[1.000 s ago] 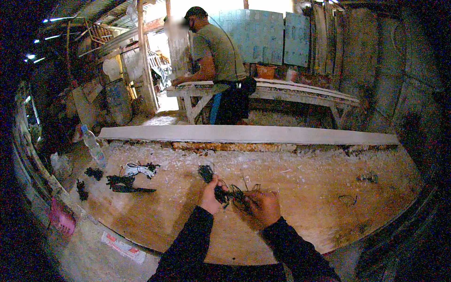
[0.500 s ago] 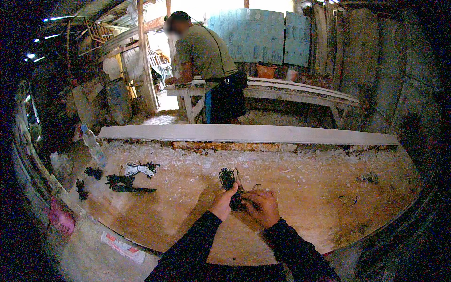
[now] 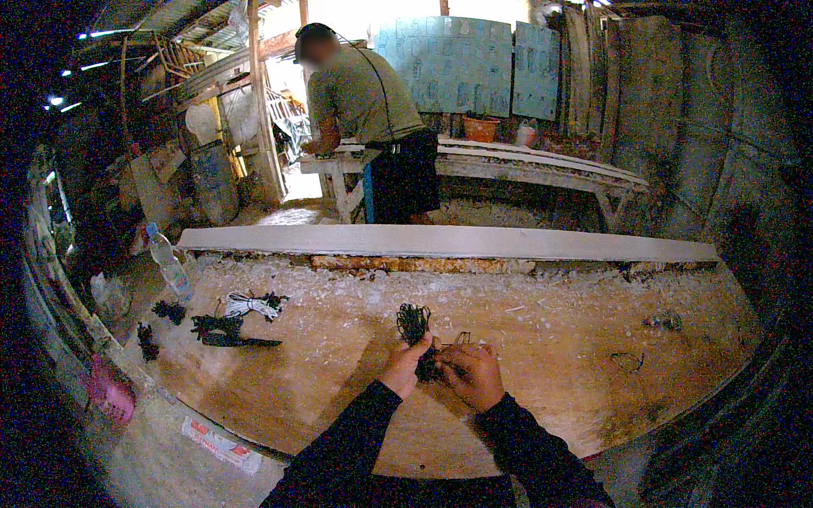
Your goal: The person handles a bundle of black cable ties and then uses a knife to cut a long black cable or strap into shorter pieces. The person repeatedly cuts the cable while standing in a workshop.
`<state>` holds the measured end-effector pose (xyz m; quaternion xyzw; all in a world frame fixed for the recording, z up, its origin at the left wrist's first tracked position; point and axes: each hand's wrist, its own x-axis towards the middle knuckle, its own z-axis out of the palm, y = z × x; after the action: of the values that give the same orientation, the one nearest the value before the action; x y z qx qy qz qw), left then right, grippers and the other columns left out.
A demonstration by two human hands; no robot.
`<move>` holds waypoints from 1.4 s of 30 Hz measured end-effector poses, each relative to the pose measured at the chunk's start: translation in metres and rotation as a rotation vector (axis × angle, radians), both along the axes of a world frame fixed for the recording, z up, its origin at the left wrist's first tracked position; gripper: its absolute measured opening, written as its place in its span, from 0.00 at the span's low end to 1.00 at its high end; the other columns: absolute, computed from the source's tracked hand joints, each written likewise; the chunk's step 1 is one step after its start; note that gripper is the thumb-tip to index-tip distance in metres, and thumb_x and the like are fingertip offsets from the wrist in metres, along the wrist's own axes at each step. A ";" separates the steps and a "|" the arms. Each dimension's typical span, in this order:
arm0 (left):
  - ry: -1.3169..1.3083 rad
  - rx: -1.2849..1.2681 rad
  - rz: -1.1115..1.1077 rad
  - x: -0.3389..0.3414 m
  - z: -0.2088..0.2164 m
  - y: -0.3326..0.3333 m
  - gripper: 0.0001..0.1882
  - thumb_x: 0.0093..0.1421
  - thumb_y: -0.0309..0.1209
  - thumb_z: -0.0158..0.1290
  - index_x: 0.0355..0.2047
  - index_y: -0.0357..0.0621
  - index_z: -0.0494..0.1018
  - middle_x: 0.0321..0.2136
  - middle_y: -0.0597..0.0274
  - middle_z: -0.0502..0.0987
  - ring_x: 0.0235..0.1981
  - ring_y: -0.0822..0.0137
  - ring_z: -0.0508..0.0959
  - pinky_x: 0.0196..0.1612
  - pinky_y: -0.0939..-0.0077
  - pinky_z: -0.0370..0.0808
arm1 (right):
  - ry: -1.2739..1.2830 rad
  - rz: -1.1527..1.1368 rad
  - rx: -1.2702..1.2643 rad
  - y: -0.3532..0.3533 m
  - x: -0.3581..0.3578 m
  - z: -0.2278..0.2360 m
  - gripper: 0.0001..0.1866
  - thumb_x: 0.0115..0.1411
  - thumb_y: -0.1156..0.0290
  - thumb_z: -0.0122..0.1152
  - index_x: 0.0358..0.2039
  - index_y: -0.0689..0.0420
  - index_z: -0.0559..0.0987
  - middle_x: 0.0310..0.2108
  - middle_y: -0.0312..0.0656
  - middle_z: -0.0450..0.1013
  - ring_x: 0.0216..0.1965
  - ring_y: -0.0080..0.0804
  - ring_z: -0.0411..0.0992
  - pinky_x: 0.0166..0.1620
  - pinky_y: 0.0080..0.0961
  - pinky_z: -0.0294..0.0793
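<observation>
Black cord [image 3: 413, 320] sits bunched in our left hand [image 3: 400, 370], which is closed around its middle; loops stand up beyond the thumb, and the lower part hangs between our two hands. Our right hand [image 3: 478, 375] is narrow, fingertips pinched at that lower part, a thin strand arching just above them; we cannot tell exactly which strands they grip. Both hands are over the wooden table [image 3: 542, 372].

Well to the left of our hands lie a white bundle [image 3: 252, 306] and, just nearer us, a black bundle [image 3: 216, 328]. Two small dark clumps, one [image 3: 169, 312] behind the other [image 3: 147, 342], lie farther left, and a clear bottle [image 3: 171, 267] stands tilted beyond them. Well to the right of our hands are a thin loop [image 3: 627, 362] and, farther off, a dark heap [image 3: 663, 322] too blurred to name. Past our hands, a pale plank [image 3: 449, 243] runs along the table's far side; beyond it, a co-worker [image 3: 364, 97] leans on a bench [image 3: 542, 162].
</observation>
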<state>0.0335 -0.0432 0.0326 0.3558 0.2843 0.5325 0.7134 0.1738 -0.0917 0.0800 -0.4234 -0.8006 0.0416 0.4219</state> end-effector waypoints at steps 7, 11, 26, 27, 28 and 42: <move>-0.015 0.011 -0.054 -0.004 0.005 0.000 0.14 0.56 0.39 0.46 0.39 0.46 0.66 0.21 0.72 0.65 0.25 0.76 0.68 0.31 0.81 0.67 | 0.233 0.160 -0.159 0.004 0.001 -0.002 0.07 0.46 0.71 0.57 0.27 0.56 0.75 0.30 0.41 0.72 0.31 0.35 0.70 0.36 0.28 0.67; 0.043 0.083 -0.017 -0.005 0.003 0.004 0.13 0.56 0.41 0.46 0.35 0.46 0.67 0.20 0.73 0.66 0.23 0.76 0.68 0.29 0.82 0.67 | 1.028 0.310 -0.778 0.005 0.007 -0.005 0.06 0.47 0.71 0.58 0.26 0.58 0.75 0.28 0.36 0.72 0.30 0.27 0.69 0.36 0.22 0.67; 0.400 0.247 -0.153 0.006 -0.005 -0.006 0.17 0.55 0.47 0.46 0.25 0.45 0.69 0.18 0.74 0.68 0.20 0.79 0.66 0.23 0.85 0.62 | 1.078 0.260 -0.736 0.018 0.017 -0.008 0.04 0.47 0.73 0.59 0.24 0.58 0.74 0.24 0.34 0.71 0.25 0.21 0.68 0.31 0.19 0.67; 0.388 0.245 -0.143 0.007 -0.004 -0.007 0.17 0.54 0.47 0.46 0.26 0.45 0.69 0.18 0.74 0.68 0.21 0.79 0.65 0.23 0.85 0.62 | 1.072 0.256 -0.715 0.019 0.016 -0.008 0.04 0.47 0.73 0.59 0.24 0.58 0.74 0.23 0.34 0.71 0.25 0.22 0.68 0.31 0.19 0.67; 0.465 0.245 -0.173 0.006 -0.002 -0.007 0.17 0.54 0.47 0.47 0.27 0.45 0.69 0.18 0.74 0.68 0.21 0.79 0.65 0.23 0.84 0.62 | 1.066 0.252 -0.694 0.019 0.016 -0.008 0.04 0.47 0.74 0.59 0.23 0.58 0.74 0.23 0.34 0.71 0.26 0.22 0.68 0.31 0.19 0.67; 0.349 0.167 0.071 -0.010 -0.014 0.016 0.13 0.53 0.43 0.50 0.29 0.47 0.66 0.19 0.72 0.68 0.21 0.77 0.68 0.25 0.82 0.65 | 0.846 0.149 -0.559 0.025 0.015 -0.009 0.06 0.45 0.78 0.57 0.27 0.58 0.74 0.25 0.35 0.70 0.27 0.25 0.68 0.34 0.22 0.67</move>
<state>0.0234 -0.0269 0.0189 0.4905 0.3707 0.5095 0.6019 0.1886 -0.0666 0.0712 -0.4081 -0.5460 0.4519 0.5754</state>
